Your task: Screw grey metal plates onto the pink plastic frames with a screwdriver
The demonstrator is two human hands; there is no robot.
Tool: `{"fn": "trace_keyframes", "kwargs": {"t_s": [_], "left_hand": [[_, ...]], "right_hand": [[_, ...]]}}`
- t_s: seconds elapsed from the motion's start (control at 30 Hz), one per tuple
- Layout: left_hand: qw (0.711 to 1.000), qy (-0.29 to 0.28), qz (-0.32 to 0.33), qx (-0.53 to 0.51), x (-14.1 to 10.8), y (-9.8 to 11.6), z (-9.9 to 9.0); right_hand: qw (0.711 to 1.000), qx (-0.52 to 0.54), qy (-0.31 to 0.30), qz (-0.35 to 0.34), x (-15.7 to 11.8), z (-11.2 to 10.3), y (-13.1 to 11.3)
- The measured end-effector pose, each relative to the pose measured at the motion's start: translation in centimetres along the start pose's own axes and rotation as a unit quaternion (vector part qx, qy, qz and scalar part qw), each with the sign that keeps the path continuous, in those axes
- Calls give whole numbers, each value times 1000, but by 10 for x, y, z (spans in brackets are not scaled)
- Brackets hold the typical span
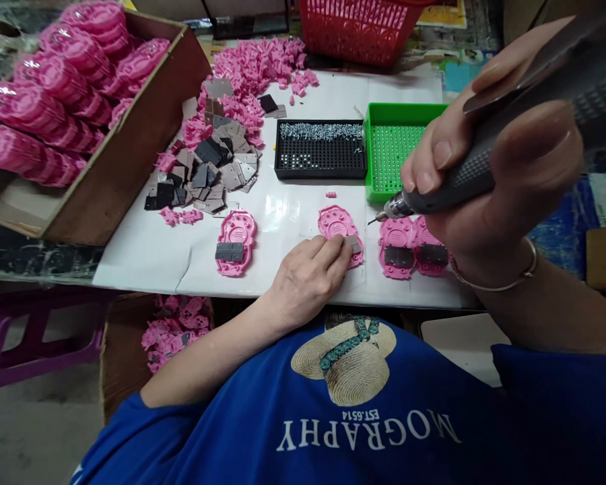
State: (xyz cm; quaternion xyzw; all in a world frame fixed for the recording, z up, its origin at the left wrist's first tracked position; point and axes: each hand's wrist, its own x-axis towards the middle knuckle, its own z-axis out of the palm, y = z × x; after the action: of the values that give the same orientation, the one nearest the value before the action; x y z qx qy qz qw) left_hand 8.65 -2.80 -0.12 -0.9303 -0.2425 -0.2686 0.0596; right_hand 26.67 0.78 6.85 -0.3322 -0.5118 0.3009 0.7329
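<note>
My right hand (485, 155) is wrapped round a grey electric screwdriver (469, 158), its thin bit pointing left over the table. With closed fingers, my left hand (313, 273) presses a small grey plate (353, 244) onto a pink plastic shell (336, 221); the fingertips partly hide both. Just below the screwdriver tip lie two more pink shells (398, 232), each with a dark plate (398, 256) across it. To the left of my left hand sits another pink shell (237, 225) with a dark grey plate (229, 252). A tiny pink piece (330, 195) lies above the middle shell.
A black tray (320, 174) holds many small screws, beside a green tray (407, 111). Loose plates (209, 165) and pink parts (262, 64) are heaped at left. A cardboard box (126, 141) of stacked pink shells stands far left; a red basket (358, 30) stands behind.
</note>
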Motion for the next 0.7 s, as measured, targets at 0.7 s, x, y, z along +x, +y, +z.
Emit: {"fn": "trace_keyframes", "kwargs": {"t_s": [0.7], "left_hand": [[1000,-13,-22,-12,1,1,1]], "right_hand": [[1000,14,-20,14,1,0,1]]}}
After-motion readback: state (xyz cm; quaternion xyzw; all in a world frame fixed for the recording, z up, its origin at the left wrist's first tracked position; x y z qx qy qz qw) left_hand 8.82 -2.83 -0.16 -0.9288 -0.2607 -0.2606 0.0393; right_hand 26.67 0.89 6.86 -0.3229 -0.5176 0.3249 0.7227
